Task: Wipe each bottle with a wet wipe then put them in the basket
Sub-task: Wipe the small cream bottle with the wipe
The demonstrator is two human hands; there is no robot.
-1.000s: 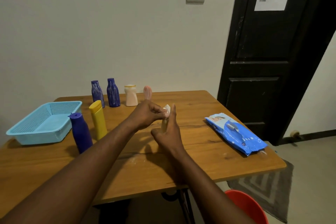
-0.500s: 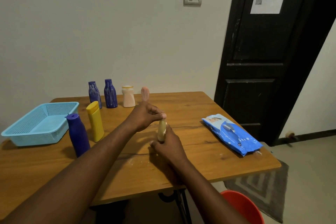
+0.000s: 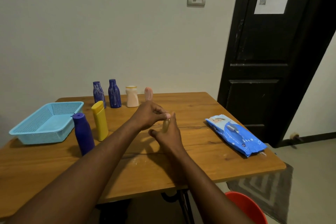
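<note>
Progress: early stage. Right grip (image 3: 168, 134), at centre frame, is closed round a small pale bottle (image 3: 165, 126), held upright; whether its base touches the worktop (image 3: 200, 160) cannot be told. Left grip (image 3: 149, 116) pinches at that bottle's top; no wet wipe shows plainly between its fingertips. Judged step: wiping of this one bottle.

Basket (image 3: 45, 123), at left of frame, shows no bottle inside, so none appears deposited.

Six other bottles stand on the worktop. A purple bottle (image 3: 83, 132) and a yellow bottle (image 3: 100, 121) are just beside the basket. Along the far edge stand a first dark blue bottle (image 3: 99, 94), a second dark blue bottle (image 3: 114, 93), a cream bottle (image 3: 132, 96) and a pink bottle (image 3: 148, 93). All six are judged outstanding.

Wipe pack (image 3: 236, 134) lies flat at right of frame, well apart from both grips.
</note>
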